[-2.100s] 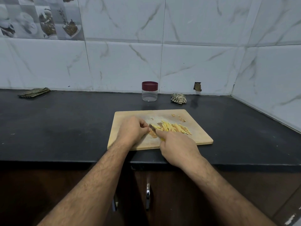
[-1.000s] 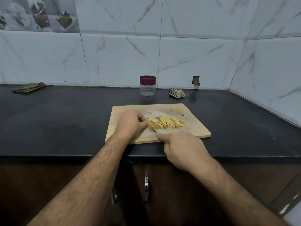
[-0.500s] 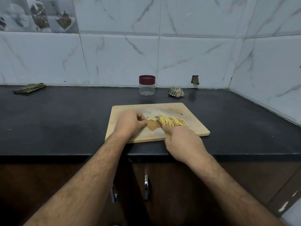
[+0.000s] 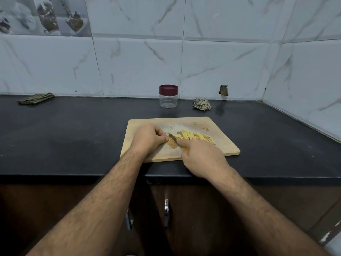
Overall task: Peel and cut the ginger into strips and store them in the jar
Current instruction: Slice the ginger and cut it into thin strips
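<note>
Knife (image 4: 173,139) handle mostly hidden in right hand (image 4: 202,157); left hand (image 4: 147,139) covers ginger.

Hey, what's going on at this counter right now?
A person is slicing ginger on a wooden cutting board. The left hand pins a flat ginger piece with curled fingertips, while the right hand grips a yellow-handled knife with its blade at that piece. A pile of cut strips lies just to the right of the blade. The jar stands behind the board by the wall, its maroon lid on and no strips in it.
</note>
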`<state>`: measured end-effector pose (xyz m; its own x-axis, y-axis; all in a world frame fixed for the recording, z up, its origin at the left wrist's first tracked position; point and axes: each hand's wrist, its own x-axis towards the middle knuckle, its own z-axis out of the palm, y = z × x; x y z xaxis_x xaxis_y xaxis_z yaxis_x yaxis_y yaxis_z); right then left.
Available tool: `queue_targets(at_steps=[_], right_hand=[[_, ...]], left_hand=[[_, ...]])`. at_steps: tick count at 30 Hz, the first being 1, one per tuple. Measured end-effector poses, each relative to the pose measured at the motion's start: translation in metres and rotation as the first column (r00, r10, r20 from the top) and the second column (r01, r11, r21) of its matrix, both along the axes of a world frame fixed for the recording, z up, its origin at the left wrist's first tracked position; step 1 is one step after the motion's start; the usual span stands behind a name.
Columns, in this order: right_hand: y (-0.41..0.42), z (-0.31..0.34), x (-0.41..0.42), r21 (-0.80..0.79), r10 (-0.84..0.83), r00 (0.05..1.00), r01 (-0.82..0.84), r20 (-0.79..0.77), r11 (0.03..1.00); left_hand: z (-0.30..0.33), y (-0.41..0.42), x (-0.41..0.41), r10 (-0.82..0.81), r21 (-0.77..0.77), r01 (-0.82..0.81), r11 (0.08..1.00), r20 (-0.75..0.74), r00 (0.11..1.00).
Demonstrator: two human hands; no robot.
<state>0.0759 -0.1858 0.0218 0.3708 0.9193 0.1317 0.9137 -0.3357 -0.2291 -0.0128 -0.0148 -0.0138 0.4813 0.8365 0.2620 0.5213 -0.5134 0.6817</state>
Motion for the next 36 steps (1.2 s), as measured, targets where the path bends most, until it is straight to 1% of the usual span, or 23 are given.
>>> queue_targets(at_steps=[4,8,11,19,29,36], right_hand=[[0.001,0.003,0.002,-0.015,0.013,0.999,-0.013,0.051,1.0],[0.003,0.003,0.003,-0.062,0.03,0.991,-0.022,0.127,0.998],[0.003,0.0,0.0,-0.055,0.052,0.985,-0.044,0.166,0.998],[0.002,-0.006,0.0,0.011,0.047,0.995,-0.048,0.083,0.999],[0.004,-0.001,0.007,-0.05,0.071,0.996,-0.068,0.062,0.996],[0.008,-0.001,0.012,-0.049,0.078,0.997,-0.077,0.013,0.996]], left_hand=[[0.001,0.003,0.001,0.005,-0.015,-0.005,1.0,-0.017,1.0],[0.0,0.002,0.001,0.008,0.007,-0.008,1.0,-0.02,1.0],[0.001,0.0,0.0,0.007,0.01,-0.006,1.0,-0.015,1.0],[0.0,0.001,0.0,-0.004,0.014,0.005,1.0,-0.02,1.0],[0.003,0.003,0.001,-0.02,-0.032,0.02,0.999,-0.02,1.0],[0.008,0.005,0.001,-0.036,-0.082,0.033,0.996,-0.034,0.999]])
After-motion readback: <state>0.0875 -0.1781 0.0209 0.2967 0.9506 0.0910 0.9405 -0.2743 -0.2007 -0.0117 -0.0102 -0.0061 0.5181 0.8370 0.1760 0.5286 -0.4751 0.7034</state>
